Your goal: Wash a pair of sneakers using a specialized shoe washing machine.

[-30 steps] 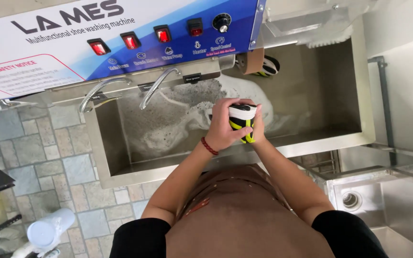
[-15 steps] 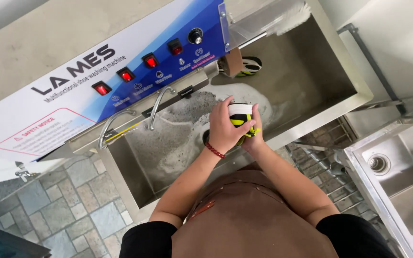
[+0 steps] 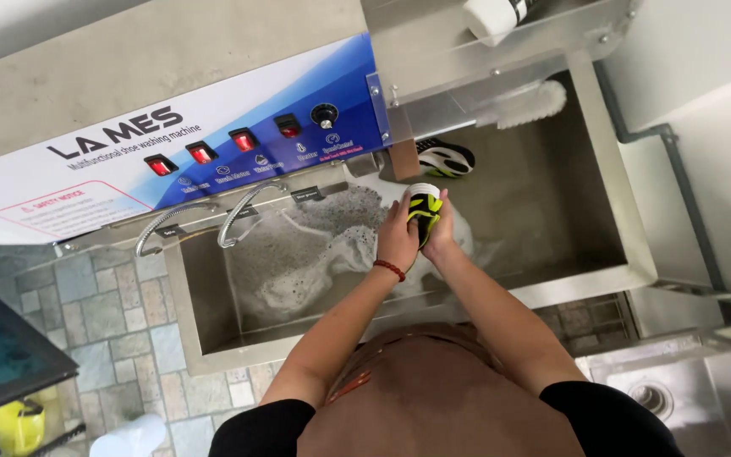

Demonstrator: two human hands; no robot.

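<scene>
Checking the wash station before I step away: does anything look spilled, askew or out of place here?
Nothing stands out. Both hands, left and right, hold the yellow-and-black shoe over the steel basin; the foam stays inside it.

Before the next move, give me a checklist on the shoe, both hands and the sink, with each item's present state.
1. Left hand grips the yellow and black shoe: ok.
2. Right hand supports the shoe from the other side: ok.
3. Shoe held over the steel sink, not past its rim: ok.
4. Foam present in the sink: ok.
5. Second shoe lies apart at the back, out of the way: ok.
6. Water running from the spouts: cannot tell.
</scene>
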